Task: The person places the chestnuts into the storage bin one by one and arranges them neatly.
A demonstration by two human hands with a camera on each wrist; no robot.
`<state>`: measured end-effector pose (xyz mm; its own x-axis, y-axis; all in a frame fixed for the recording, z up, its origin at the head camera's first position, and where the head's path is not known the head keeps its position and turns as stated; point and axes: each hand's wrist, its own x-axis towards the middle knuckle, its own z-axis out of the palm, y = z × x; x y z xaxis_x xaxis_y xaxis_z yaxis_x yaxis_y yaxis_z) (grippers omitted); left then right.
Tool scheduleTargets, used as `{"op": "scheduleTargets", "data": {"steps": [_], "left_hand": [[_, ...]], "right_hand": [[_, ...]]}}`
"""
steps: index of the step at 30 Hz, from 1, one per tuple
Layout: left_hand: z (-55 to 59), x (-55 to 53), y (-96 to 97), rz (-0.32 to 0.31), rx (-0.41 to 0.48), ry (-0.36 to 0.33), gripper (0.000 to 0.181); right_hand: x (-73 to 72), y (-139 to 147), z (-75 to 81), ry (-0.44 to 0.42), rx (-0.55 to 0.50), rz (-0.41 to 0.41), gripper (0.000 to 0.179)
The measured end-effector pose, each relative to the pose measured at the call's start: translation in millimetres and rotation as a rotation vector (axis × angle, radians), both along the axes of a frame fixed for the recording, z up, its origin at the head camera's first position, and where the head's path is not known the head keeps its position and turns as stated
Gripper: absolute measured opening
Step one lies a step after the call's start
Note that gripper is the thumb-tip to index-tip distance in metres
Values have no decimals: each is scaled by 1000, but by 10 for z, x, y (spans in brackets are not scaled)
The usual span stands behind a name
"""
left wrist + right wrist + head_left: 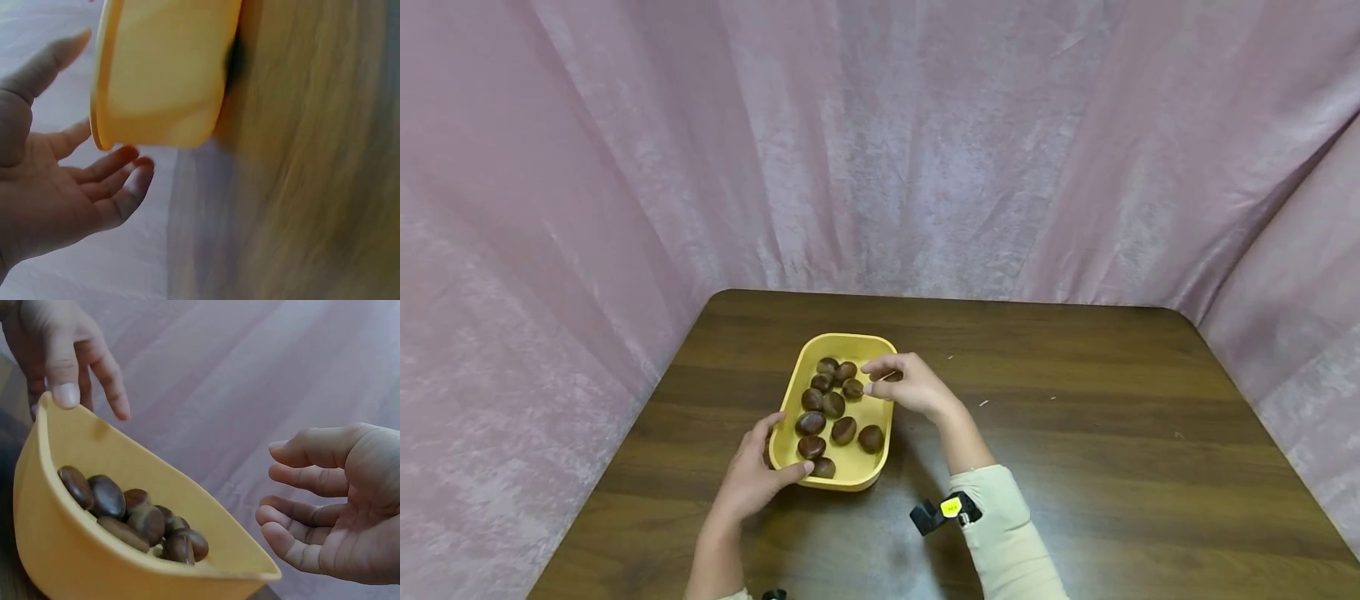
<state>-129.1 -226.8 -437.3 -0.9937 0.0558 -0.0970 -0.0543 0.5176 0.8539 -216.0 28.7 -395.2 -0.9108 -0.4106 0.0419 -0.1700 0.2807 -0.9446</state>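
A yellow rectangular tub (872,408) stands on the table in the head view, with several glossy brown chestnuts (810,423) inside, mostly along its left side. At the tub's near left corner is my left hand (751,475), fingers spread along the outside and thumb over the near rim. The left wrist view shows this hand's fingers (128,194) relaxed beside the tub's end. Over the right rim hovers my right hand (910,385). Its fingers (309,512) are loosely bent with nothing between them in the right wrist view.
The dark wooden table (1112,433) extends well to the right of the tub. Small white scraps (983,403) lie on it. Pink curtains (925,150) hang behind the table and along both sides. A black strap mount (928,517) sticks out from the right wrist.
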Motion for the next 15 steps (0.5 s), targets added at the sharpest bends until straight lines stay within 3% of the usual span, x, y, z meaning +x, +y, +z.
{"op": "scheduleTargets", "data": {"steps": [8,12,15], "left_hand": [[-6,111,242,138,-119,148,68],[-1,113,306,182,-186,256,60],[12,97,342,175,-216,348,52]], "right_hand": [[147,351,-209,100,-1,-68,27],[240,532,-280,81,-19,-136,26],[324,658,-318,47,-39,-200,26]]}}
